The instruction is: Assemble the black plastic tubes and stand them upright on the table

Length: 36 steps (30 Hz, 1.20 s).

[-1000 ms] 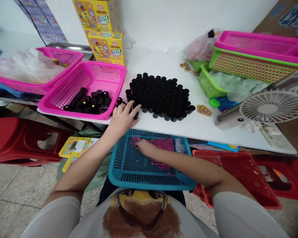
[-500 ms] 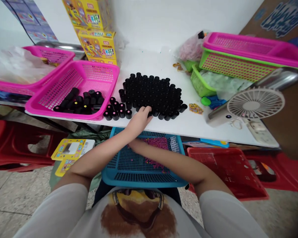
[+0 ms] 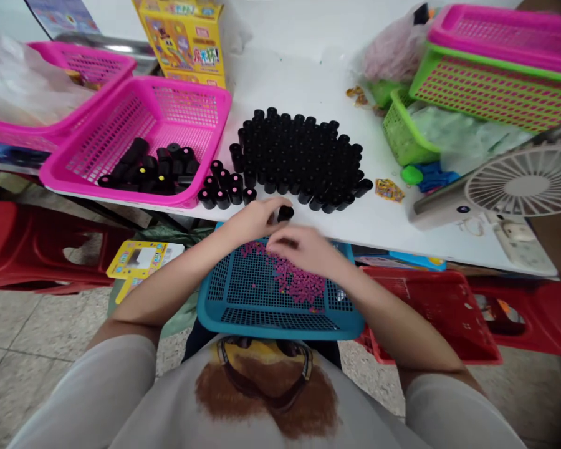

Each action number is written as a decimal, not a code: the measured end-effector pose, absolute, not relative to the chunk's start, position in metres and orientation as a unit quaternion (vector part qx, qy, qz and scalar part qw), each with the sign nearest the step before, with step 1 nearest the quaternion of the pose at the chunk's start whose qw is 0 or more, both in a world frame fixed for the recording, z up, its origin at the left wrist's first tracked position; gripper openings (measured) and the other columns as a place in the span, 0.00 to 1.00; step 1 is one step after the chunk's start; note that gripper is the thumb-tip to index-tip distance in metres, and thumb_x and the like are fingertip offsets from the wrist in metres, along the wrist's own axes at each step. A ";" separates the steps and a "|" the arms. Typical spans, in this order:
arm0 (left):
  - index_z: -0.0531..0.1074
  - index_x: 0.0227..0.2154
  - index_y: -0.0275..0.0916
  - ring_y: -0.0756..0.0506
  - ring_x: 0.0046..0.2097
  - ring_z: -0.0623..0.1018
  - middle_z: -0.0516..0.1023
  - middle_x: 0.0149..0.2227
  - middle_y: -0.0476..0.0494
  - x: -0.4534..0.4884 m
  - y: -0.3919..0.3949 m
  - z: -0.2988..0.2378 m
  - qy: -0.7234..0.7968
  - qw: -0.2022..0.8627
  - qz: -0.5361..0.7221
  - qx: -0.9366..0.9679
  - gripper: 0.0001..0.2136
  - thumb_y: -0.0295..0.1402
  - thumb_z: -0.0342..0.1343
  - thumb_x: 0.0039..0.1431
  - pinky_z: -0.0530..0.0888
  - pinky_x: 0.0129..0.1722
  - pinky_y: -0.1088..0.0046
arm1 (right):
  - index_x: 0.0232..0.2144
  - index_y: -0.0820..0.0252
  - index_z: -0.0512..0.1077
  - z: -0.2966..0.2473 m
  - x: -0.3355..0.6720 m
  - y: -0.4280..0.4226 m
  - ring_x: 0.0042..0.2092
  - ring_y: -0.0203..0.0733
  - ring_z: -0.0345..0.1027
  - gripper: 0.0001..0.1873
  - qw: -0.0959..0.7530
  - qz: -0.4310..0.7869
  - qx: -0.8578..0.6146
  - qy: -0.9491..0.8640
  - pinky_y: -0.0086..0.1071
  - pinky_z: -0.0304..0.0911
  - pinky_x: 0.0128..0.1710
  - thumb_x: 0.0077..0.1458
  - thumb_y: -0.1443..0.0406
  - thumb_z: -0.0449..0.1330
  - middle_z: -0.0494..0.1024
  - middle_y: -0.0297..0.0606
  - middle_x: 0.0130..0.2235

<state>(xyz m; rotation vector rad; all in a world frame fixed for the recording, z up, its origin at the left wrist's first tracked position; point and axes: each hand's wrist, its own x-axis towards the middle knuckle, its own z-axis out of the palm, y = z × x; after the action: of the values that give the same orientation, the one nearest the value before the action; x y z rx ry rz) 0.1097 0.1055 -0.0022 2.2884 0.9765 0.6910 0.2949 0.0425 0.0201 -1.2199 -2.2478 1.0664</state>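
My left hand (image 3: 259,219) grips one small black plastic cylinder (image 3: 285,213) by its side, just above the front edge of the white table. Close beside it, my right hand (image 3: 302,248) hovers over the blue basket (image 3: 210,315), thumb and fingertips pinched together; what they hold, if anything, is too small to tell. Small pink pieces (image 3: 302,284) lie scattered in that basket on my lap. Behind my hands many black cylinders (image 3: 302,153) stand upright in a tight cluster. Left of them is a small group of cylinders with pink dots (image 3: 222,198) on top.
A pink basket (image 3: 79,178) at the left holds black cylinders, a few with yellow dots. Yellow boxes (image 3: 187,43) stand behind it. On the right are a small fan (image 3: 526,186), green baskets (image 3: 404,134) and a plastic bag. A red crate (image 3: 442,318) sits below the table.
My left hand has drawn a black cylinder out of the cluster towards me. My right hand has risen from the blue basket to beside it. The view has shifted slightly.
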 end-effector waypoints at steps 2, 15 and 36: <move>0.74 0.56 0.37 0.51 0.28 0.75 0.75 0.27 0.55 0.109 0.104 -0.007 0.365 0.299 0.272 0.839 0.20 0.33 0.63 0.62 0.73 0.35 0.75 | 0.41 0.55 0.84 0.028 0.315 0.053 0.45 0.43 0.77 0.07 0.328 0.312 -0.487 -0.747 0.37 0.76 0.42 0.67 0.63 0.64 0.80 0.40 0.46; 0.60 0.66 0.38 0.54 0.26 0.70 0.83 0.38 0.49 0.105 0.104 -0.013 0.374 0.365 0.295 0.800 0.33 0.32 0.64 0.60 0.70 0.30 0.78 | 0.32 0.55 0.86 0.014 0.320 0.079 0.48 0.47 0.72 0.05 0.388 0.274 -0.549 -0.688 0.42 0.79 0.42 0.57 0.61 0.71 0.73 0.42 0.45; 0.58 0.69 0.37 0.50 0.35 0.83 0.84 0.38 0.49 0.102 0.102 -0.002 0.371 0.399 0.287 0.788 0.39 0.20 0.63 0.54 0.76 0.39 0.76 | 0.45 0.58 0.82 0.003 0.299 0.074 0.49 0.38 0.83 0.07 0.437 0.707 -0.413 -0.372 0.33 0.79 0.57 0.66 0.68 0.66 0.83 0.39 0.57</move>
<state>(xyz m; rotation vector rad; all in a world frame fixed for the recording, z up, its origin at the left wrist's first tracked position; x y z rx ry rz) 0.1019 0.1019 -0.0020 1.9944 0.9403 0.7261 0.2988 0.0745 0.0028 -1.0261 -0.9257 1.7596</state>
